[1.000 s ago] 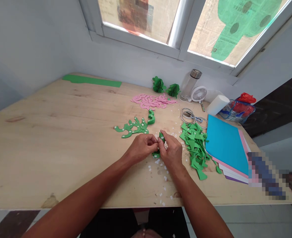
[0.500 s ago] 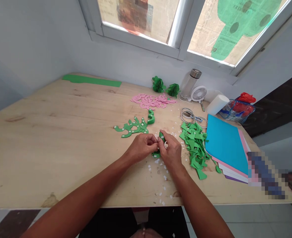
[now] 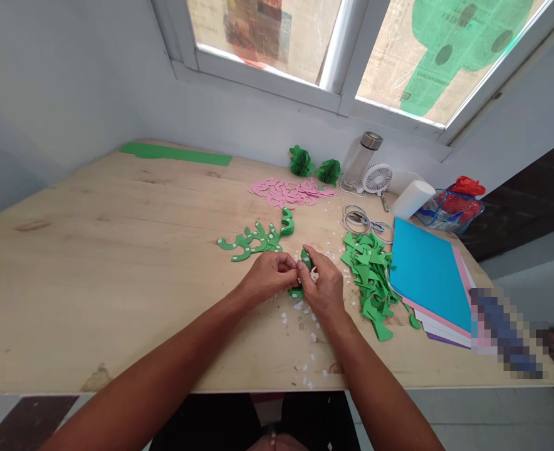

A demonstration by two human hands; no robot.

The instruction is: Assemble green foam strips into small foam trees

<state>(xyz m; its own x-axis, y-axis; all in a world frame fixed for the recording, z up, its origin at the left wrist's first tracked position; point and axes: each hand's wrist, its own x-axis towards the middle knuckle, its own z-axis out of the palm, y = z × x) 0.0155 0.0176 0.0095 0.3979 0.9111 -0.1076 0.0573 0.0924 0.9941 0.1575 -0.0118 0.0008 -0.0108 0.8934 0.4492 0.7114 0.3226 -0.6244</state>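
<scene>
My right hand (image 3: 324,280) is closed on a curved green paper cutout (image 3: 306,257) that carries small white squares, its lower end showing below the fingers. Close against it, my left hand (image 3: 271,274) has thumb and forefinger pinched together at the cutout's left side; what sits between those fingertips is too small to make out. Just beyond my left hand lie several green curved cutouts (image 3: 243,243) with white squares, loosely overlapping. A neater stack of green wavy cutouts (image 3: 287,223) stands beside them. Small white paper bits (image 3: 313,337) are scattered under and around my hands.
Green paper scraps (image 3: 370,275) are heaped right of my hands, near tape rolls (image 3: 356,219) and coloured sheets (image 3: 430,272). Pink cutouts (image 3: 289,191), green paper ornaments (image 3: 301,161), a bottle (image 3: 364,160), a small fan (image 3: 377,178) and a white roll (image 3: 413,198) stand farther back.
Almost nothing differs. Both hands stay together at the green cutout, with only a slight shift of the fingers.
</scene>
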